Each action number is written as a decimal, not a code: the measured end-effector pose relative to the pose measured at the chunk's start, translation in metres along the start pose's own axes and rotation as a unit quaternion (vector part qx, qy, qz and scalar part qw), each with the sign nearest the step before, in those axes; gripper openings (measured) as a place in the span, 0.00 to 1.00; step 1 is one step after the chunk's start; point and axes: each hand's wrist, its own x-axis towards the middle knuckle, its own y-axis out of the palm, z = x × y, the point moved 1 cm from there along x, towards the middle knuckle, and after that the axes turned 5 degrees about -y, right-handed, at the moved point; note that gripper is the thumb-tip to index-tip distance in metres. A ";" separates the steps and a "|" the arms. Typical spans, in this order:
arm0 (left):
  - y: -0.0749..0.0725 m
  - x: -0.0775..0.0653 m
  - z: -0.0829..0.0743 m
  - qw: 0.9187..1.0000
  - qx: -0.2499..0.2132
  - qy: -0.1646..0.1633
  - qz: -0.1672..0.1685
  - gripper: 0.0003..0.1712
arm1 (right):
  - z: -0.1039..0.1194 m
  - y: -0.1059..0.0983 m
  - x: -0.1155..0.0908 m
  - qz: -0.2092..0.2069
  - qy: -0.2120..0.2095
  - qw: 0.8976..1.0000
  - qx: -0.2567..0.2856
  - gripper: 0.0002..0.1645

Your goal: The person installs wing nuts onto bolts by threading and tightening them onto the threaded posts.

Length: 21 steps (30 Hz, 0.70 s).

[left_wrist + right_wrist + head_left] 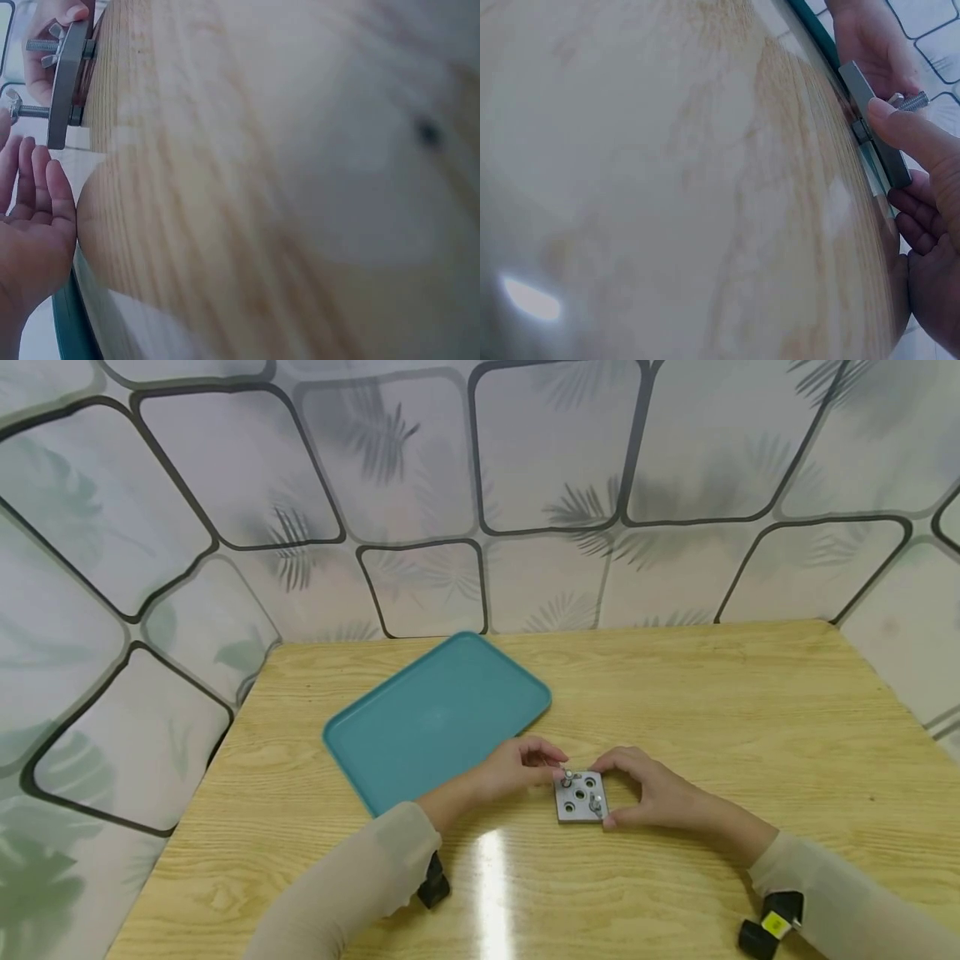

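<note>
A square grey metal plate (579, 811) with several round holes is held slightly above the wooden table. Two bolts pass through it at opposite corners, their heads underneath. A wing nut (51, 45) sits partway along one bolt. Another wing nut (13, 103) is near the tip of the second bolt (34, 112). My left hand (517, 768) has thumb and index finger at this second wing nut, pinching it; its other fingers are loosely bent. My right hand (660, 789) grips the plate's right side between thumb and fingers, the thumb on the near corner.
A blue-green tray (435, 714) lies at an angle on the wooden table (712, 710), behind and left of the plate. A patterned wall covering (547, 581) stands at the table's back edge. Black wrist devices hang under both sleeves.
</note>
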 end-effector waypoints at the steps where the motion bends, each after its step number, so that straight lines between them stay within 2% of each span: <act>1: 0.000 0.001 0.001 1.000 -0.006 -0.001 -0.005 0.13 | 0.000 0.000 0.000 0.000 -0.001 1.000 0.000 0.33; 4: -0.001 0.002 0.002 1.000 -0.019 -0.005 -0.014 0.11 | -0.001 0.000 0.000 0.002 0.001 1.000 0.000 0.33; 11: 0.000 -0.001 0.000 1.000 -0.014 -0.001 -0.015 0.10 | -0.002 0.000 -0.001 0.005 0.006 1.000 0.004 0.33; 16: 0.000 -0.003 -0.002 1.000 -0.010 0.012 0.001 0.11 | -0.002 0.000 0.000 -0.001 -0.008 1.000 0.006 0.33; 21: 0.001 -0.002 -0.001 1.000 0.003 0.023 0.019 0.14 | -0.001 0.000 0.000 0.001 -0.004 1.000 0.004 0.33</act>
